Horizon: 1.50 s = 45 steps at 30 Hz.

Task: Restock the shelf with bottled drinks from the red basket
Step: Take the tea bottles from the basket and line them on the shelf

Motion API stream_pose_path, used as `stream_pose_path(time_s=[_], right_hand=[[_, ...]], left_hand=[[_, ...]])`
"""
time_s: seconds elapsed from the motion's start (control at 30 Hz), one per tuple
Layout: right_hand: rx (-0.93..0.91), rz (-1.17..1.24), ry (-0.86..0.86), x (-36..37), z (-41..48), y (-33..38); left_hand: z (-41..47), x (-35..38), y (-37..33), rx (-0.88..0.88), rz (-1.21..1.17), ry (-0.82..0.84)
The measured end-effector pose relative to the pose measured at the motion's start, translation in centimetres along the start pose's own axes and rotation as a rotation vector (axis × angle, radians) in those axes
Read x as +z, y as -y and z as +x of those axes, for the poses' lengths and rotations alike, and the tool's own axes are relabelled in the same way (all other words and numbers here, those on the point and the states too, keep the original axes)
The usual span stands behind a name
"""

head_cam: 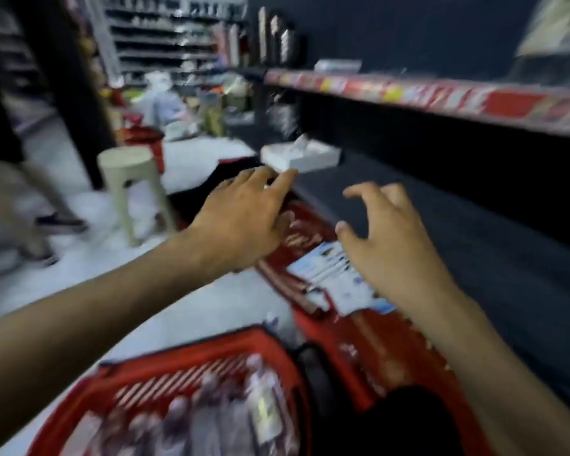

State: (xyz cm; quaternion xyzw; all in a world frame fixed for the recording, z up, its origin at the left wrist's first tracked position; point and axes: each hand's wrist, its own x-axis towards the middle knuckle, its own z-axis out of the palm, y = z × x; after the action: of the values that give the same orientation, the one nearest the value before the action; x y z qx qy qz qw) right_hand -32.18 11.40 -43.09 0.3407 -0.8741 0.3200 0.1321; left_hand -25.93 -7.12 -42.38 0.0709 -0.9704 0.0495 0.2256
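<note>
Nearest to me sits the red basket (195, 348), ribbed plastic with a slotted wall, on the pale floor just beside the shelf (458, 258); the bottled drinks (204, 416) lie packed inside it, clear plastic with pale caps, too blurred to read. Above it I hold both bare forearms out. My left hand (244, 218) is empty, its fingers straight and loosely spread, the tips at the front edge of a white tissue box (300, 156), though I cannot tell if they touch. My right hand (389, 238) is also empty, fingers fanned and half bent over the shelf's dark matte deck. A glossy red price strip (441, 97) edges the upper board, and a beige plastic stool (129, 185) stands off to the left
</note>
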Motion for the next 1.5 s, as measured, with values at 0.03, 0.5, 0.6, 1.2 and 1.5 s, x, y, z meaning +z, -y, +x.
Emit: stream_pose_path(time_s=[0.03,0.5,0.6,1.2,1.5], right_hand=[[-0.013,0.015,0.067,2.3,-0.8,1.0],[0.098,0.143,0.899,28.8,-12.4,2.5],[0.243,0.164,1.016,32.1,-14.7,0.9],[0.402,0.112,1.146,38.4,-14.9,-1.2],[0.502,0.261,1.134,38.9,-17.2,0.2]], left_hand=[[-3.3,0.9,1.5,-0.069,-0.001,0.054],[-35.0,17.2,12.4,-1.007,-0.39,0.67],[-36.8,21.2,12.0,-1.103,-0.533,0.827],[-36.8,26.6,12.7,-1.369,-0.857,0.728],[-38.5,25.3,11.7,-1.333,-0.951,0.641]])
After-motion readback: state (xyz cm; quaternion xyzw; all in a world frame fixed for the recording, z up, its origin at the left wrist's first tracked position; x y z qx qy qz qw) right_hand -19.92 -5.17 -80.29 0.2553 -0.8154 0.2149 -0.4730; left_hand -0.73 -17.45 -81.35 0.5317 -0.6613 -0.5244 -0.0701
